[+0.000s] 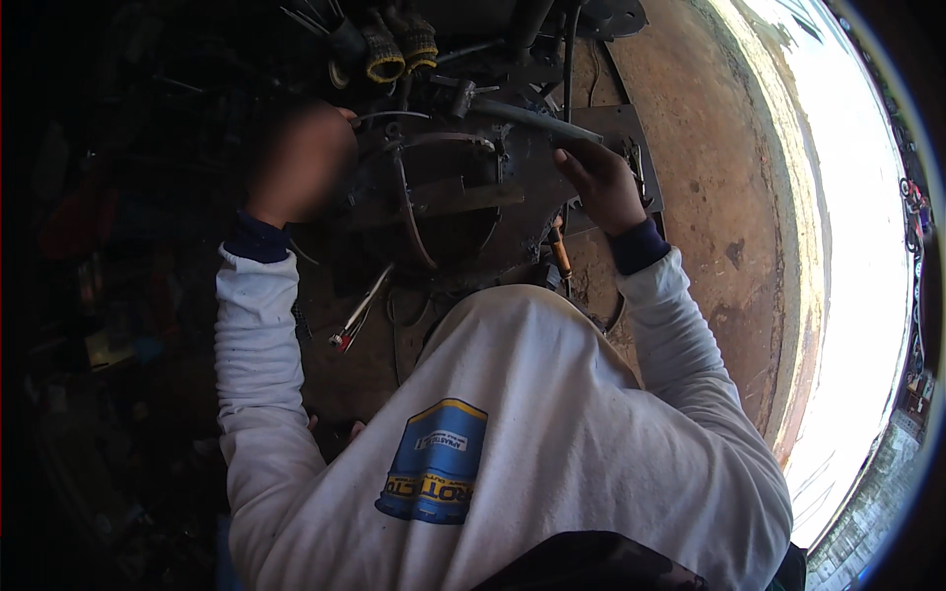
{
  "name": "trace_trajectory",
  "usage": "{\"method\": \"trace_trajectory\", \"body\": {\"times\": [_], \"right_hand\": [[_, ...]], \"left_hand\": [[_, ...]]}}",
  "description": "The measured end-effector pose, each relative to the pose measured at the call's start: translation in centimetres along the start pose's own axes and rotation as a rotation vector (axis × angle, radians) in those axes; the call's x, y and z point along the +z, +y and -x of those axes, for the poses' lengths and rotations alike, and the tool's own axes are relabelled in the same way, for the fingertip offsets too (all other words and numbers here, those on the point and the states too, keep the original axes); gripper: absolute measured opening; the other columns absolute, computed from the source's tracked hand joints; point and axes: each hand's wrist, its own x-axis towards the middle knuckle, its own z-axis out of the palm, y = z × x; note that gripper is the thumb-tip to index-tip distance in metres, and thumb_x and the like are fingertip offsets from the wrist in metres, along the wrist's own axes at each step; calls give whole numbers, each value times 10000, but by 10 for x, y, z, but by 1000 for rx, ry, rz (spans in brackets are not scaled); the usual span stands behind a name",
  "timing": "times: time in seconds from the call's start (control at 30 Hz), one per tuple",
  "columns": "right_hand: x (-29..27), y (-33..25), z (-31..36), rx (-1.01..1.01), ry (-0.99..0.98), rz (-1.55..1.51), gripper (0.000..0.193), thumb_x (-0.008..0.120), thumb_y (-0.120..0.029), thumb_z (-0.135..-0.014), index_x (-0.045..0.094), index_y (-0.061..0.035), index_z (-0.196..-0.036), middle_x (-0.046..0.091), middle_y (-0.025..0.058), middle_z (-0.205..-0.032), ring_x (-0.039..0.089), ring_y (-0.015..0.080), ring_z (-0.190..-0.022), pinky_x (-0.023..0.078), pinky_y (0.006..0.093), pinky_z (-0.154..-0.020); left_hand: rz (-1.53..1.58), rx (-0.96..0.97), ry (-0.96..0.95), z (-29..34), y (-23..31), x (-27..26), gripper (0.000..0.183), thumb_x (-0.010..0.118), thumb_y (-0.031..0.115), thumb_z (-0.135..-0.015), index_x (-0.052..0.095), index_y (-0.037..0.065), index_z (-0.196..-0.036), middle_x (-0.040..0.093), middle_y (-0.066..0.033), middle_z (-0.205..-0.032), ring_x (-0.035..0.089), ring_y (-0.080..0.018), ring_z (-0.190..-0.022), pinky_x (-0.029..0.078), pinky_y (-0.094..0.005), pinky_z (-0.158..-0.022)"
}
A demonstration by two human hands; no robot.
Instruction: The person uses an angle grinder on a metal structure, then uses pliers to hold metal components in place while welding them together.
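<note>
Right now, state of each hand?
Left hand: blurred, raised by the dark metal assembly; grip cannot be told.
Right hand: closed on a grey metal rod.

Dark metal rod — lying slanted, gripped.

The left hand is showing only as a blur, so its fingers and whatever it may be gripping cannot be made out. The right hand is covering the near end of a dark metal rod, hiding how the fingers are closing around it. The left part of the picture is lying in deep shadow, where cluttered shapes are too dark to name. The person's white shirt is hiding the lower part of the dark metal frame and the ground beneath. The gloves at the top are partly swallowed by darkness.
</note>
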Motion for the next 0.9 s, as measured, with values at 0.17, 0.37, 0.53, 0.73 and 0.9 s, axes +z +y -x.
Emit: {"method": "trace_trajectory", "body": {"times": [0.17,0.37,0.53,0.73,0.9], "right_hand": [[30,-19,-85,-126,-105,204,418,597,-371,-956,646,2,-1138,693,140,-960,655,206,-883,498,322,-796],[101,-30,-209,-282,-209,583,448,632,-398,-892,636,-70,-1197,668,161,-1120,644,322,-1031,528,410,-845],[154,-58,-226,-298,-128,710,507,678,-424,-827,625,-134,-1239,632,141,-1224,631,327,-1078,530,419,-874],[159,-39,-265,-427,-354,806,473,682,-363,-820,645,-89,-1204,679,148,-1102,663,310,-988,530,402,-850],[140,-22,-261,-210,-404,134,282,652,-236,-857,685,-77,-1087,668,131,-1065,664,268,-989,551,358,-813]], "left_hand": [[18,-35,30,7,1,-2,238,530,154,-970,640,-1,-1114,638,-65,-762,608,-121,-719,471,-282,-695],[-4,-3,137,4,-12,5,194,554,124,-946,656,15,-1070,660,-115,-775,650,-186,-712,485,-302,-676],[24,-16,232,16,-39,7,135,589,110,-909,663,37,-996,661,-154,-766,675,-309,-716,505,-365,-638],[11,-135,358,-1,-73,21,153,589,143,-902,669,60,-1003,671,-176,-826,662,-366,-772,518,-423,-670],[-139,-121,499,-24,-92,38,152,591,150,-899,668,60,-994,673,-197,-874,644,-405,-821,515,-461,-693]]}}
